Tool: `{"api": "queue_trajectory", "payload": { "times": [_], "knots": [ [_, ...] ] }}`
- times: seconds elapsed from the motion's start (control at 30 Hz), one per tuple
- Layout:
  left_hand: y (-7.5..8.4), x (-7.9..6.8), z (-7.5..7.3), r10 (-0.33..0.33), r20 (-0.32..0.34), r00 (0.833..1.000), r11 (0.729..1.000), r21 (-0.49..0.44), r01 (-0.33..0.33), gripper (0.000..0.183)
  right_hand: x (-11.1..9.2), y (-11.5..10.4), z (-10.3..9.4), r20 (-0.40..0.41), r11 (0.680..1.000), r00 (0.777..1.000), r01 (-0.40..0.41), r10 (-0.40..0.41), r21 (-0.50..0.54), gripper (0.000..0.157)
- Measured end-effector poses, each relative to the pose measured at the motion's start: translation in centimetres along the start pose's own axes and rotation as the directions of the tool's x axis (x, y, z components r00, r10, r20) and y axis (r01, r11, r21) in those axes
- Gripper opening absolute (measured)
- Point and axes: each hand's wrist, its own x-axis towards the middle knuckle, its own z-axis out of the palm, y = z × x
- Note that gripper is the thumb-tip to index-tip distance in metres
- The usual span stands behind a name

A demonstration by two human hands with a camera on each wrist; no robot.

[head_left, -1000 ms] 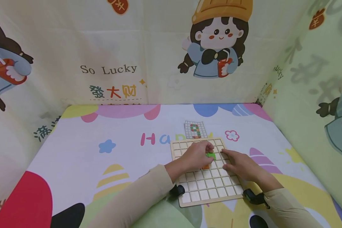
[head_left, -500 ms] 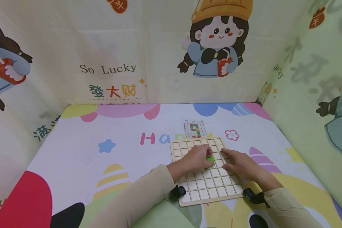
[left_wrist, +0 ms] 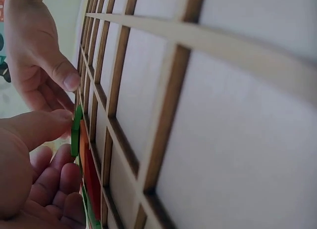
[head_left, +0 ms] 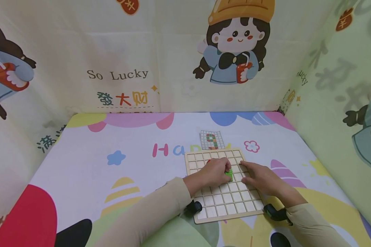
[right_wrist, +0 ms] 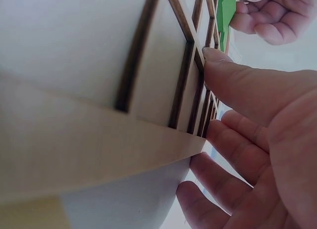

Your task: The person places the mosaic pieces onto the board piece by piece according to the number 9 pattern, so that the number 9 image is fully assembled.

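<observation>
- Backdrop [head_left: 173,97]: pale, thin-looking sheet, softly creased, printed with lettering and round-headed cartoon figures.
- Worktop [head_left: 80,168]: smooth, flat covering, white with rounded pastel shapes.
- Sleeves [head_left: 154,209]: plain beige cloth, lightly wrinkled, reaching to both wrists.
- Board [head_left: 227,199]: pale wood, rectangular, flat on the worktop; raised slats with browned sides around white square cells.
- Right hand [head_left: 264,178]: thumb and fingers apart, thumb tip on the grid, fingertips against the right rim.
- Left hand [head_left: 208,172]: over the upper middle of the board, thumb and fingertip pinching the green piece [head_left: 229,175].
- Card [head_left: 212,140]: thin, printed with a fine grid and a blocky coloured figure, just beyond the far rim.
- Green piece: flat, straight-edged, matte, at the board's middle; fully seated or not, impossible to tell.
- Red piece [left_wrist: 91,189] and orange piece [left_wrist: 82,135]: flat slabs close by, partly hidden.
</observation>
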Motion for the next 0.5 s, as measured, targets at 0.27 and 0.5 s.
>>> {"api": "queue_trajectory", "payload": {
  "times": [0.27,0.5],
  "knots": [
    [-0.26,-0.04,-0.36,-0.003,0.034,0.999,1.0,-0.005,0.003,0.023,-0.01,0.03,0.04,0.0,1.0,1.0,-0.001,0.001,-0.002,0.067],
    [-0.3,0.14,-0.23,0.014,0.034,0.999,1.0,0.022,-0.015,0.021,-0.01,0.06,0.07,0.0,1.0,1.0,-0.004,0.004,-0.001,0.067]
  ]
}}
